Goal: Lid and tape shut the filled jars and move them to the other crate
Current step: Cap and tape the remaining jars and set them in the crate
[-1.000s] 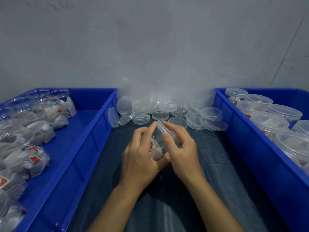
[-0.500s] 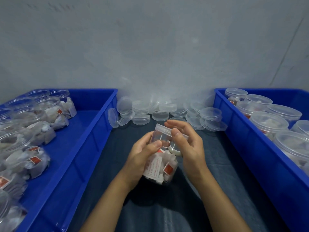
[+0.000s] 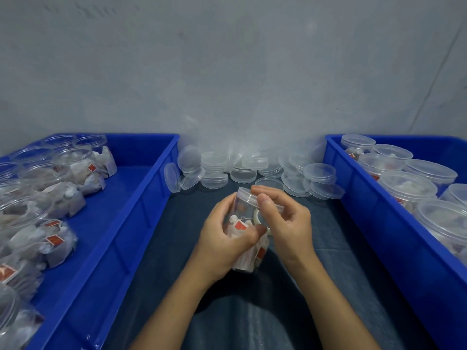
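Now the left hand (image 3: pixel 222 238) grips a filled jar (image 3: pixel 246 233), tilted above the dark cloth (image 3: pixel 341 248) between the two blue crates (image 3: pixel 141 198). Right hand (image 3: pixel 285 218) pinches its lid (image 3: pixel 249 198), a tape roll (image 3: pixel 260 218) tucked underneath.

Two bare forearms, no sleeves; left hand (image 3: pixel 225 238), right hand (image 3: pixel 285 223) ungloved, short nails.

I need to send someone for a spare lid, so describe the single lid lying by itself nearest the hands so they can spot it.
Start at the two blue crates, left crate and right crate, and look at the dark cloth between them, where a pile of clear lids lines the wall. The lone lid lies flat just in front of that pile, right behind the held jar; unlike its neighbours, it is neither stacked nor leaning.
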Demonstrator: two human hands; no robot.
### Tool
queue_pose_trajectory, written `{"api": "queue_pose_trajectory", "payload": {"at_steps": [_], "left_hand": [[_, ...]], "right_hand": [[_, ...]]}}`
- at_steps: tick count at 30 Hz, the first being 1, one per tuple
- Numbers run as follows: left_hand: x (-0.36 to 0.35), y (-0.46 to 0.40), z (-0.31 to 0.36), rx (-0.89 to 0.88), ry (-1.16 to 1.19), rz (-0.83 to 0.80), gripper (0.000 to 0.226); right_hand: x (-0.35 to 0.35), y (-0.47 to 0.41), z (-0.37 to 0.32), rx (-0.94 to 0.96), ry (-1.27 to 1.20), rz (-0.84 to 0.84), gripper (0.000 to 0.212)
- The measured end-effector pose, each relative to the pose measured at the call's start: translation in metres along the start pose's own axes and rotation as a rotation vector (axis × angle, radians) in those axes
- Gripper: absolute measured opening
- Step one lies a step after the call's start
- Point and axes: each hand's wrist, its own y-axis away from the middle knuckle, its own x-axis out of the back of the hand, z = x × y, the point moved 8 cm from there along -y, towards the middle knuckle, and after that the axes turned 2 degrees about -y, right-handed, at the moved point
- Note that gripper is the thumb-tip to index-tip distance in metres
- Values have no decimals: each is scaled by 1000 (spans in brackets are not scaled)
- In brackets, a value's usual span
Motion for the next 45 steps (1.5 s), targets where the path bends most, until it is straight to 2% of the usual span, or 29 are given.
{"api": "queue_pose_trajectory", "payload": {"at_steps": [4, 8, 11, 14, 16, 19, 21, 23, 26, 33, 41, 45], "left_hand": [[4, 6, 9, -112, -273, 114, 84], [5, 8, 11, -143, -334, 138, 86], [6, 4, 6, -29, -201, 100, 79], [-1, 2, 0, 113, 89, -67, 60], [-7, 5, -3, 185, 227, -142, 60], [-10, 6, -5, 221, 260, -179, 59], [-9, 5, -5, 210, 234, -179, 55], [-9, 3, -6, 187, 204, -165, 59], [-10, 1, -5, 139, 169, -137, 61], [-9, 3, 3, 32, 26, -79, 54], [-6, 5, 7, -73, -191, 34, 78], [-7, 10, 16, -118, -309, 63, 81]], "right_hand": [[-1, 0, 1, 33, -5, 4, 16], [-3, -1, 1, 38, -6, -3, 13], [1, -3, -3, 21, 53, -33, 23], [4, -3, -3, -17, 87, -78, 45], [3, -1, -1, -94, 6, -104, 50], [-1, 1, 2, -171, -110, -120, 52], [-1, 0, 4, -168, -54, -115, 44], [1, -1, 6, -167, -37, -97, 38], [2, -1, 4, -148, -45, -66, 40], [2, -2, 2, -109, -64, -40, 28], [2, -1, -1, -29, -67, -17, 15], [1, -2, 1, 0, -58, -10, 14]]}}
